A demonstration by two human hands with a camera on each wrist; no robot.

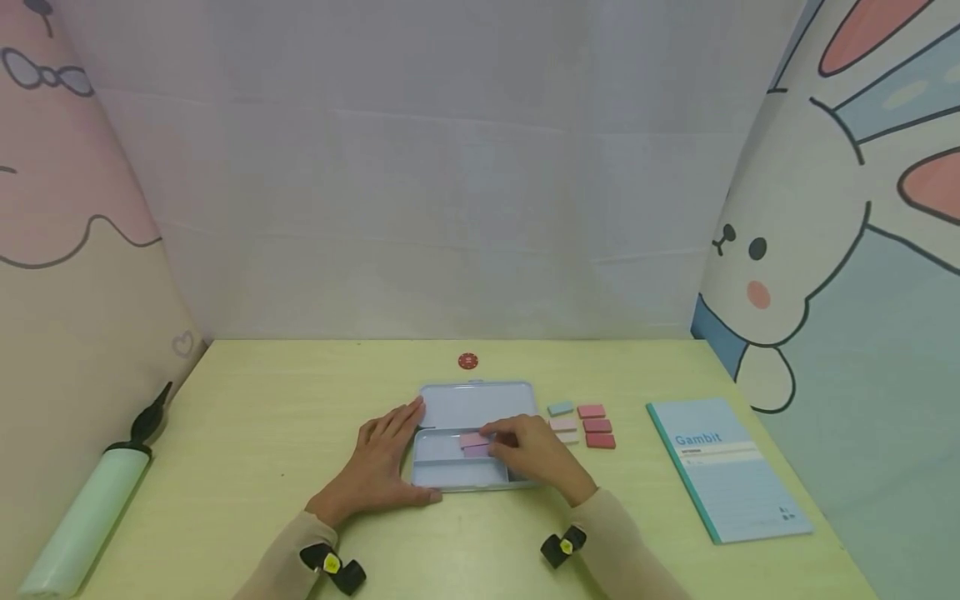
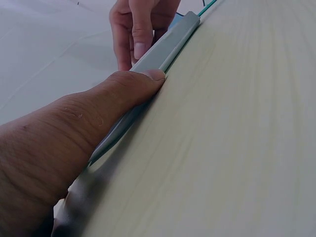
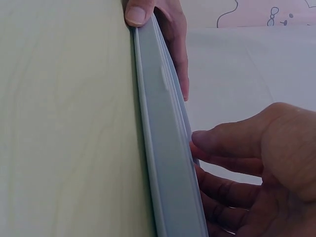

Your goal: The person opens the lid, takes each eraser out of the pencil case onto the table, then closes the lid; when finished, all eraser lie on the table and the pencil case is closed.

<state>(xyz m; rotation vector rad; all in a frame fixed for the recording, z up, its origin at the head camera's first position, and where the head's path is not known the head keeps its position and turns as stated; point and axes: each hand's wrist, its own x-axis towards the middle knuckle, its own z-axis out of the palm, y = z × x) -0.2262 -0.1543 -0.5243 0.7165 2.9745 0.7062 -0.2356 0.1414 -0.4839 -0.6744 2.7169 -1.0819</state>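
A pale blue flat case (image 1: 457,475) lies on the table with its lid (image 1: 476,404) laid back. The left hand (image 1: 382,458) rests at its left end, fingers straight along the side. In the left wrist view that hand's thumb (image 2: 131,89) presses the case's near edge. Over the tray, the right hand (image 1: 536,450) pinches a small pink block (image 1: 471,439) between thumb and fingers. A lilac block (image 1: 476,452) sits just in front of it in the case. In the right wrist view the right hand (image 3: 247,168) reaches over the rim, its fingertips partly hidden.
Right of the case lie several small blocks, among them a teal one (image 1: 560,408) and a dark pink one (image 1: 600,442). A red chip (image 1: 468,361) lies behind the case. A notebook (image 1: 738,475) lies at right, a green hand pump (image 1: 90,521) at left.
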